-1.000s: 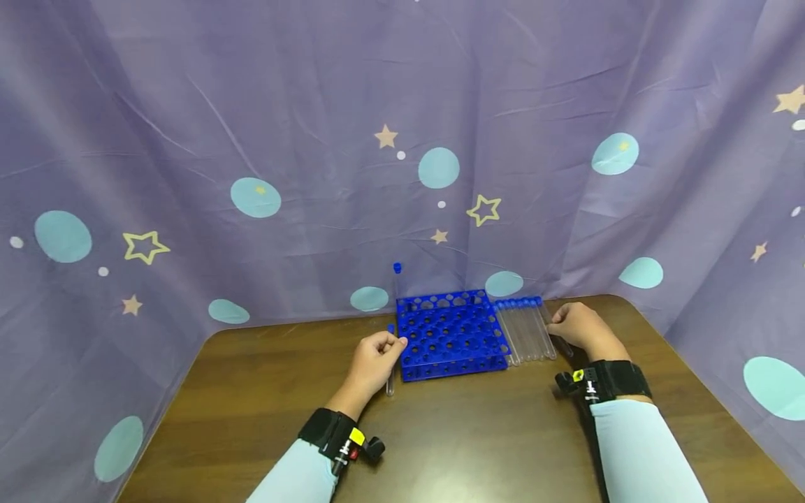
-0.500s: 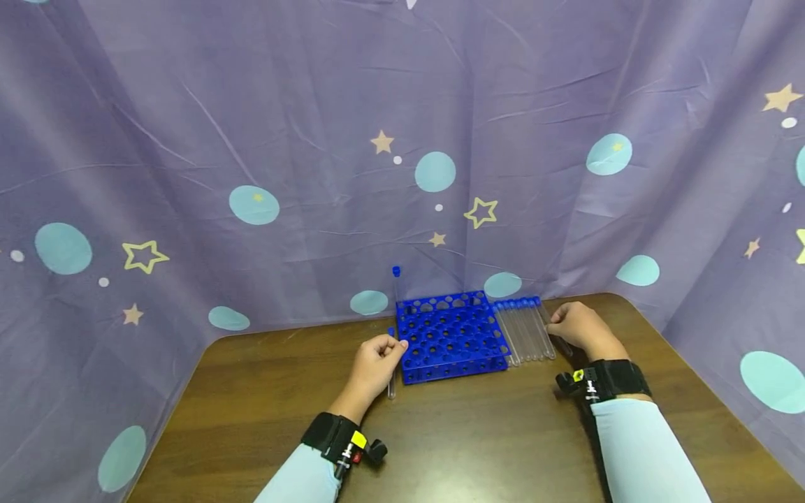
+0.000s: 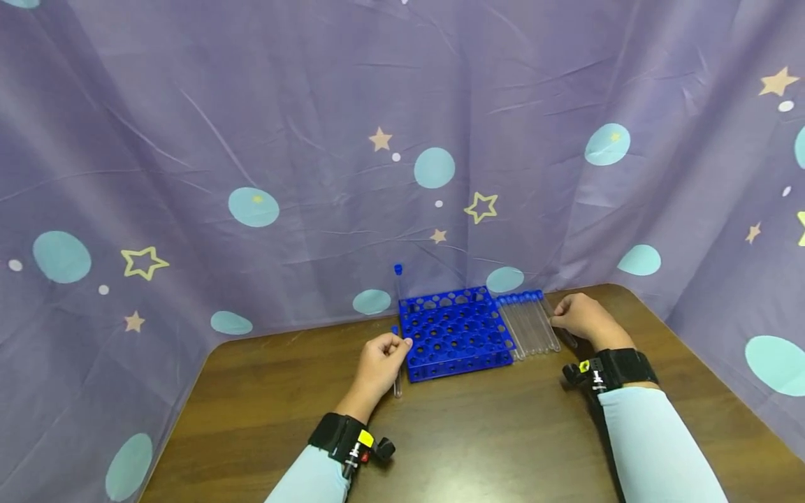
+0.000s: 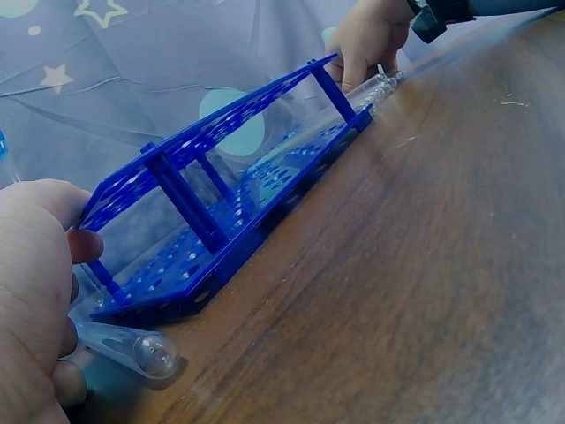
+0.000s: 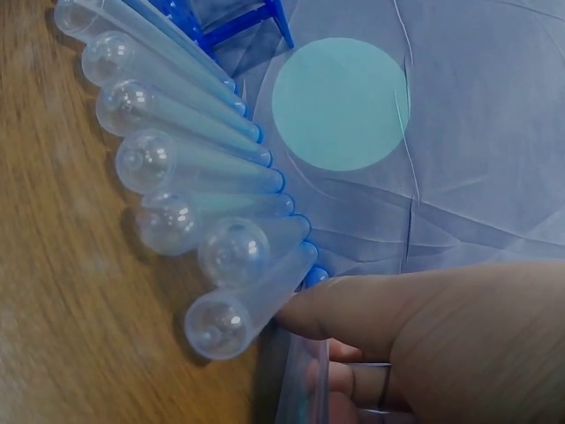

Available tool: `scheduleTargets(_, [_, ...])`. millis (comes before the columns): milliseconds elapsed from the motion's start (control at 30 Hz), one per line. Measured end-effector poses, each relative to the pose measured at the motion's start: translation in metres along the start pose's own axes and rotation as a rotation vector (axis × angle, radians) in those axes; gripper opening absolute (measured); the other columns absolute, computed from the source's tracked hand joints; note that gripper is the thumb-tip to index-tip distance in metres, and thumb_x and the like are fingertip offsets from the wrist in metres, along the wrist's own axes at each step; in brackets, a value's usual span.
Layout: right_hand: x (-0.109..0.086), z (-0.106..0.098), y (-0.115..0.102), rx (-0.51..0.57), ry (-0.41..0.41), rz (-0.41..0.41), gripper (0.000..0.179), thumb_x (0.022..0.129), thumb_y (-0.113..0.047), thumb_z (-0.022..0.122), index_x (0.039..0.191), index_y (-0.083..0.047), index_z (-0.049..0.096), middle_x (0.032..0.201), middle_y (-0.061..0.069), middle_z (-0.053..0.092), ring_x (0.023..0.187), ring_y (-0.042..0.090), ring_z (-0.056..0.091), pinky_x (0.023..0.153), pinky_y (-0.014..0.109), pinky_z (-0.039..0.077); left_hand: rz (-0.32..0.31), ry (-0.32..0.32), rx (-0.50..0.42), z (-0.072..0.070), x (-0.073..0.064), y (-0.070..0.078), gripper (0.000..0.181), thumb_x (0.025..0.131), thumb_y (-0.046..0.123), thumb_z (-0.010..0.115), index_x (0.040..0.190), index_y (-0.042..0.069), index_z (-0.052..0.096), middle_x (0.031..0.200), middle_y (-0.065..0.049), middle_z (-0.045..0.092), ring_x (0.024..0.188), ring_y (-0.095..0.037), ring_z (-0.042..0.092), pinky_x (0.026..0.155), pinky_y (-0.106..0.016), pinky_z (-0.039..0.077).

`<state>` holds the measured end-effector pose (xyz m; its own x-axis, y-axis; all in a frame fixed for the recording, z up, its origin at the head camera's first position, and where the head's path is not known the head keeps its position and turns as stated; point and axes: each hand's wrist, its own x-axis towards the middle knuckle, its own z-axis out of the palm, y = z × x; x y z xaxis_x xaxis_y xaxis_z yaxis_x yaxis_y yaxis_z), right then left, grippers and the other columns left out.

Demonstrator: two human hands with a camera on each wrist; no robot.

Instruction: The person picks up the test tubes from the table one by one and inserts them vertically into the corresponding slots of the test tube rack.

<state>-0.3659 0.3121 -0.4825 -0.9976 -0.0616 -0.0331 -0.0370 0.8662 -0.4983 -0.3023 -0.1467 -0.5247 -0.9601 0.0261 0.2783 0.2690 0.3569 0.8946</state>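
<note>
Left to right: the wood-brown surface [image 3: 277,419] runs as a broad stretch from its left edge to the left forearm; its back edge meets a purple curtain [image 3: 314,175], and a wide strip of wood lies between the two forearms, nearest the wearer. The left hand [image 3: 377,363] reaches in with bent fingers, thumb and index nearly closed, pinching the left edge of the rack's upper plate. Under it, beside the rack, lies a loose tube [image 3: 397,388], clear, round end toward the wearer. An upright tube [image 3: 399,283] with blue cap rises at the rack's back left corner. The rack [image 3: 455,332] is blue plastic, two perforated plates joined by posts, set near the back edge at a slight angle. Just right of it lies a row of tubes [image 3: 530,328], clear, side by side, blue caps to the back. The right hand [image 3: 585,318], palm turned inward, pinches the end tube [image 3: 571,341] between thumb and curled fingers; past it, wood continues to the right edge.
</note>
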Motion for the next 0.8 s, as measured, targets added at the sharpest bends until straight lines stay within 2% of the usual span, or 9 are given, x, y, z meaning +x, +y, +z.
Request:
scheduleTargets(100, [0.0039,-0.0046,-0.0034,-0.011,-0.005,-0.01,0.025,0.098,-0.027,0.083,0.099,-0.004,0.074,0.095,0.011,0.076,0.084,0.029,0.069,0.088,0.057,0.059,0.009,0.008,-0.008,-0.0014,0.0037,0.0034,0.03,0.107,0.026,0.081,0.084,0.007,0.076,0.063,0.01,0.046,0.055,-0.007,0.046,0.061,-0.025,0.045])
scheduleTargets(300, [0.0031,-0.0088,-0.006,-0.023,-0.014,-0.008,0.025,0.1,-0.028,0.081,0.101,-0.003,0.074,0.098,0.013,0.077,0.087,0.03,0.07,0.091,0.06,0.058,0.0,-0.001,0.016,-0.0024,0.0076,0.0077,0.03,0.107,0.029,0.08,0.085,0.009,0.076,0.063,0.011,0.046,0.057,-0.008,0.046,0.062,-0.026,0.046])
scheduleTargets(667, [-0.0016,-0.003,-0.002,-0.023,-0.026,-0.003,0.024,0.099,-0.027,0.081,0.099,-0.004,0.073,0.092,0.01,0.074,0.082,0.027,0.067,0.087,0.056,0.058,-0.017,0.003,0.018,0.0,-0.0002,0.0031,0.031,0.107,0.03,0.081,0.084,0.011,0.076,0.064,0.01,0.048,0.052,-0.005,0.046,0.059,-0.025,0.046])
scheduleTargets(800, [-0.0012,-0.0023,-0.0028,-0.034,-0.024,-0.007,0.024,0.098,-0.026,0.082,0.098,-0.004,0.074,0.092,0.01,0.075,0.082,0.027,0.068,0.085,0.055,0.058,-0.021,0.014,0.025,0.001,-0.0012,0.0004,0.031,0.106,0.03,0.081,0.083,0.01,0.076,0.064,0.011,0.05,0.055,-0.005,0.047,0.058,-0.025,0.044])
